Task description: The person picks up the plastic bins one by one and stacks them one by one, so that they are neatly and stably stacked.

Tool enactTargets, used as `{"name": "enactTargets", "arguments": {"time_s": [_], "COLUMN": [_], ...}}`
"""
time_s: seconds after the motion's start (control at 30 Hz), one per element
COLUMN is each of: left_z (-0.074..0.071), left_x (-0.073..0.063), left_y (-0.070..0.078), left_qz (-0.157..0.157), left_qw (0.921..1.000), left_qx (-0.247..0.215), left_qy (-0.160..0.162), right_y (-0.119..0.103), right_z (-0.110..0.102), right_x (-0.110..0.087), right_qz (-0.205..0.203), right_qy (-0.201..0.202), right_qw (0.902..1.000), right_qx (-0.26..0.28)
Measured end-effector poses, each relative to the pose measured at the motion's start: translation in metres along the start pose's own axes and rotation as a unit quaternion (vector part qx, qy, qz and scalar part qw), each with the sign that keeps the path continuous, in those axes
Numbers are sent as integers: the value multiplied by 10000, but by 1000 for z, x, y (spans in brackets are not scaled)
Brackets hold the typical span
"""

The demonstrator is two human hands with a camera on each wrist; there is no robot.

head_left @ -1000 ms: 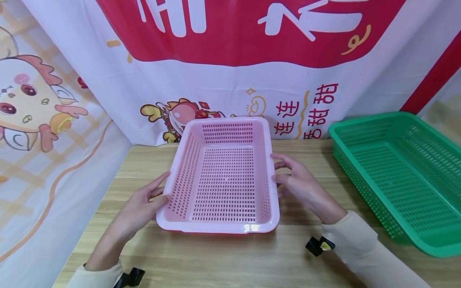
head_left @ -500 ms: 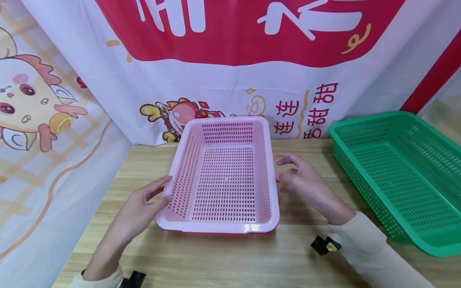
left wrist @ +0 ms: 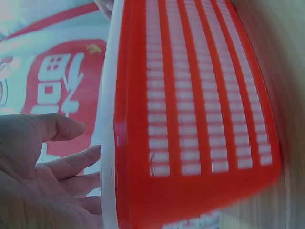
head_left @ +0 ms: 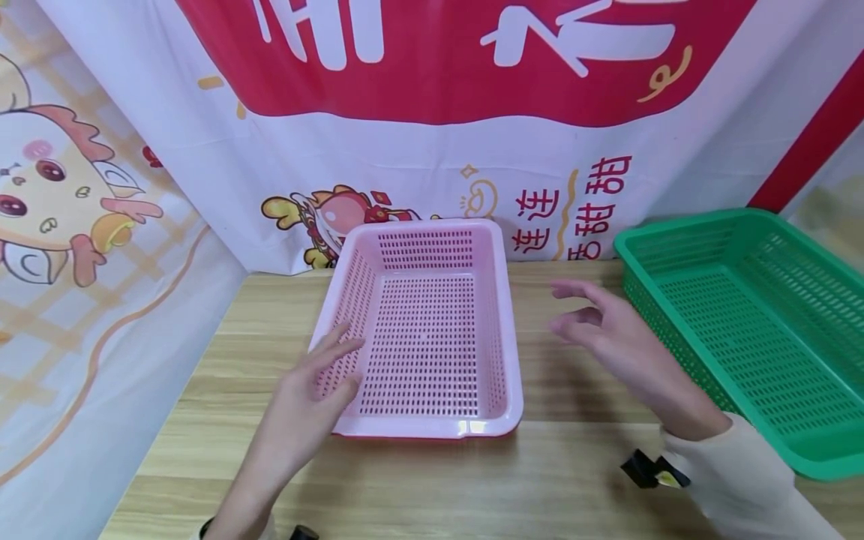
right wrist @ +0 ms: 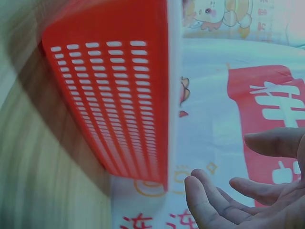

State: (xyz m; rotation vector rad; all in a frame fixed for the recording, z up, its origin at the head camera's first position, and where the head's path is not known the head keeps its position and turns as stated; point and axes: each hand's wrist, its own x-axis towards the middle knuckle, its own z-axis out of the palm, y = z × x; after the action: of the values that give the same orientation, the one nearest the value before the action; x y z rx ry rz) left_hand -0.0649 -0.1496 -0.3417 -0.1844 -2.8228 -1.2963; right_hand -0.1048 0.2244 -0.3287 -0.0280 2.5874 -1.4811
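Observation:
A pink slotted plastic basket (head_left: 421,341) sits on the table with nothing inside it. Its outside wall (left wrist: 136,119) is red below a pale rim, as both wrist views show. My left hand (head_left: 307,405) hovers over the basket's left front rim, fingers spread and loosely bent around nothing. In the left wrist view, that hand's fingertips are right beside the pale rim. To the right of the basket, my right hand (head_left: 614,337) is raised, thumb and fingers apart, holding nothing. A gap separates it from the basket wall (right wrist: 114,95).
A larger green slotted basket (head_left: 742,420) stands at the right, close to my right forearm. The wooden table (head_left: 432,480) ends at a printed white and red cloth (head_left: 432,150) hanging behind. Another patterned cloth (head_left: 101,337) borders the left side.
Both hands have let go of the pink basket. My right hand moved off to the right, while the left rose and shifted right over the rim. The basket has stayed in place.

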Motion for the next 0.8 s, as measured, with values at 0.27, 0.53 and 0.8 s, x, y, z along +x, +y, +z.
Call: {"name": "enactTargets", "arguments": {"time_s": [0.27,0.53,0.8], "left_z": [34,69,101], "left_x": [-2,-3,-3], "left_y": [16,35,58], "left_qz": [531,669,1100], "left_qw": [9980,9944,9858], "left_qx": [-341,-758,-1125], "left_qy": [-71,-315,-582], "right_y": [8,22,37], "right_z": [-27,-60,-87], "right_x": [-15,-34,-51], "right_qz": [-20,388,345], "right_qy": [314,529,827], "right_qw": [9977,9923,9862], "right_qx": [-608,-1053,-1393]}}
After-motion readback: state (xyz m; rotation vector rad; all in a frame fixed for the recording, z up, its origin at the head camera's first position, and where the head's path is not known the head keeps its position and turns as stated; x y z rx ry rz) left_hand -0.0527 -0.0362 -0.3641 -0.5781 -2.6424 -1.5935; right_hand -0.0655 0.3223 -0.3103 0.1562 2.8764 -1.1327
